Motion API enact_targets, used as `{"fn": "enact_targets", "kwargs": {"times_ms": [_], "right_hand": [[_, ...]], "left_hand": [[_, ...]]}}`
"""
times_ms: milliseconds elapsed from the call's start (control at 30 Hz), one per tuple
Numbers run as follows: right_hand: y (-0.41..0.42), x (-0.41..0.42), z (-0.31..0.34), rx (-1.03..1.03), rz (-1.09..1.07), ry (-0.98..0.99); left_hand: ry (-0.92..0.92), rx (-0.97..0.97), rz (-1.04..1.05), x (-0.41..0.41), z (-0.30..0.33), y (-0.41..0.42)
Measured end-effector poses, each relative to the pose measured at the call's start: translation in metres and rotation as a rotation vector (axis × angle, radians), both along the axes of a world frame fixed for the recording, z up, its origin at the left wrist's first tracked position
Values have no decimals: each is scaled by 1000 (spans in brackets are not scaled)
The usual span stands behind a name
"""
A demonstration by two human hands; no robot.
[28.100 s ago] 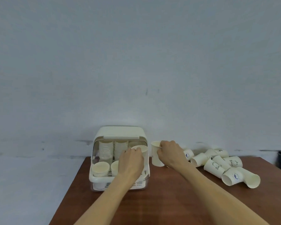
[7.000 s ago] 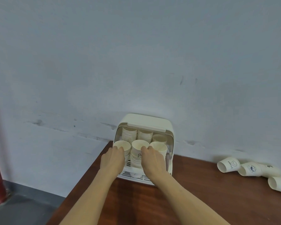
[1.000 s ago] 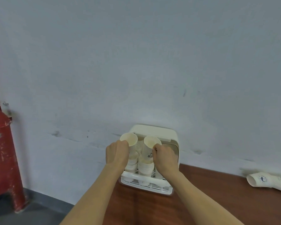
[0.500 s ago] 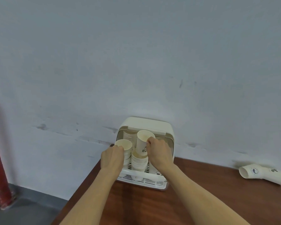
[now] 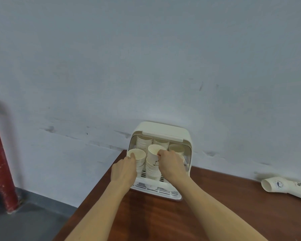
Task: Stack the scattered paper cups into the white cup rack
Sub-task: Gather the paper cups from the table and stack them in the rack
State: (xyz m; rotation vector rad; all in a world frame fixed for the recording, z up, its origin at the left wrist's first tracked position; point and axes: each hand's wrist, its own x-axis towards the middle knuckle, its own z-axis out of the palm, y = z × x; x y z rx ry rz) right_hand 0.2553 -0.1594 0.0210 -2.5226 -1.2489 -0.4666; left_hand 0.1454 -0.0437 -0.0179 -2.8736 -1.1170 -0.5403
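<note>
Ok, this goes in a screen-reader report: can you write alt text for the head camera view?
Two bare hands set paper cups onto stacks at the front of a white cup rack on a brown table: the left hand pinches the left stack's top cup, the right hand the middle stack's top cup. Loose cups lie at far right.

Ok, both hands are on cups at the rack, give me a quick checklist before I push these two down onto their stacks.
1. Left hand holds the left cup by its rim: ok.
2. Right hand pinches the middle cup at its rim: ok.
3. Middle cup seated on the middle stack: not ok, it sits high and tilted.
4. Left cup fully nested: cannot tell.
5. White cup rack lid raised, front open: ok.
6. Table free of loose cups: not ok, nested cups lie on their side at right.
</note>
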Motion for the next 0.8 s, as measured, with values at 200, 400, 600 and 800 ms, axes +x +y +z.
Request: {"fn": "enact_targets", "kwargs": {"times_ms": [200,400,600,800], "right_hand": [[7,-6,-5,-88,-32,34],[9,-15,-16,-175,-34,43],[2,-21,-15,-264,20,121],[-30,-24,-6,-184,13,200]], "left_hand": [[5,21,-12,-4,1,-2],[17,63,-27,-10,1,-7],[-7,34,-39,-14,4,-15],[-25,9,-98,-12,16,-41]]}}
